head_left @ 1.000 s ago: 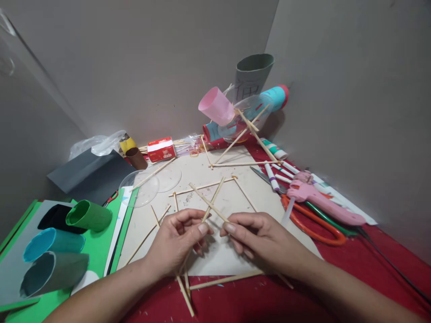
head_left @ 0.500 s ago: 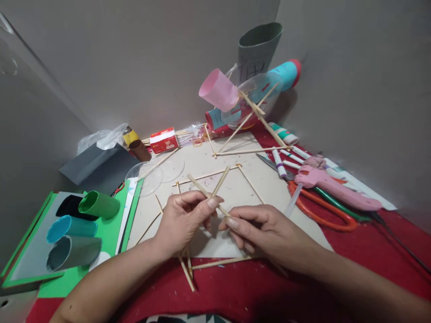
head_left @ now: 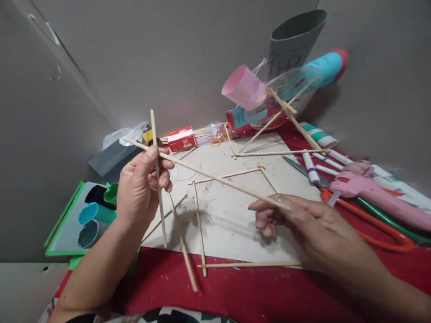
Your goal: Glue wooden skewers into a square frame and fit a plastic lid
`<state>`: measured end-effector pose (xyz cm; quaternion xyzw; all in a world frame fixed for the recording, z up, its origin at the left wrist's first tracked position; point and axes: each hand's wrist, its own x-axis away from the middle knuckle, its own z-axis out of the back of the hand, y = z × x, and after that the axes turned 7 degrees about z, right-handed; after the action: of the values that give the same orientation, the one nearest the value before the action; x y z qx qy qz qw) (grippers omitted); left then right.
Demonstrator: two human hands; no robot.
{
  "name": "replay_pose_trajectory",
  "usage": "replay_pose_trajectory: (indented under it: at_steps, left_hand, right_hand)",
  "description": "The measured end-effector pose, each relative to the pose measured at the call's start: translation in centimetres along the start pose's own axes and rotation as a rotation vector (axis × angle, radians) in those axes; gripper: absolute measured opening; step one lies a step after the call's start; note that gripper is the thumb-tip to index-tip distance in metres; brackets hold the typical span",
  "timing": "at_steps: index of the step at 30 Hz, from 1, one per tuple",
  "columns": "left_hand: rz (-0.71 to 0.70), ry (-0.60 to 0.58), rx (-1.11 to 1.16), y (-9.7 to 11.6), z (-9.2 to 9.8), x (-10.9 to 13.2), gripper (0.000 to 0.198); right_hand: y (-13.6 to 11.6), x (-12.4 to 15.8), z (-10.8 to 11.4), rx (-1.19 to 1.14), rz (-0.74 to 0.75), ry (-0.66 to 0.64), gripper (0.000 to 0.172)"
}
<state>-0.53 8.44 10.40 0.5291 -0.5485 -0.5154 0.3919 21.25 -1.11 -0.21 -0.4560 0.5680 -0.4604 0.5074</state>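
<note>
We have drawn our left hand [head_left: 141, 177] away from our right hand [head_left: 308, 220], baring one long, pale wooden stick [head_left: 215, 177] between the grips (a second pale wooden stick [head_left: 161, 215], left-gripped, now nearer upright).

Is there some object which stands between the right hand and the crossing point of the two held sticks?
Nothing visible does. The right hand holds one end of the slanting stick, whose uncovered middle stretches to the left hand, where it crosses the upright stick. The stick frame lies below.
</note>
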Motion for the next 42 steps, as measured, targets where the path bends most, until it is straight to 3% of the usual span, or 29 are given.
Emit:
replay_pose_trajectory:
  at_steps: [6, 10, 13, 16, 22, 26, 31, 42]
  left_hand:
    - [0.028, 0.005, 0.051, -0.4, -0.4, -0.1, 0.021]
    - [0.036, 0.003, -0.004, -1.4, -0.7, 0.0, 0.023]
    - [0.035, -0.04, -0.033, -2.3, -0.7, -0.1, 0.023]
    - [0.053, -0.093, -0.047, -3.2, -0.7, -0.2, 0.021]
    - [0.116, -0.14, -0.126, -4.6, -1.0, -0.5, 0.024]
    - [0.153, -0.157, -0.201, -5.7, -1.2, -0.8, 0.027]
    - [0.178, -0.204, -0.226, -6.6, -1.6, -0.9, 0.03]
    - [0.23, -0.333, -0.177, -7.2, -2.9, -0.7, 0.028]
  right_hand:
    - [-0.6, -0.2, -0.2, 0.072, 0.013, 0.137, 0.044]
    - [-1.4, -0.2, -0.4, 0.115, 0.042, 0.292, 0.039]
    - [-1.3, -0.3, -0.2, 0.168, 0.074, 0.337, 0.039]
    - [-0.8, -0.3, 0.1, 0.328, 0.075, 0.264, 0.038]
    - [0.4, -0.4, -0.1, 0.595, 0.328, -0.099, 0.025]
    - [1.0, -0.7, -0.2, 0.685, 0.344, -0.266, 0.026]
    - [0.9, -1.0, -0.5, 0.742, 0.35, -0.274, 0.035]
    - [0.5, -1.5, -0.2, 0.789, 0.304, -0.207, 0.036]
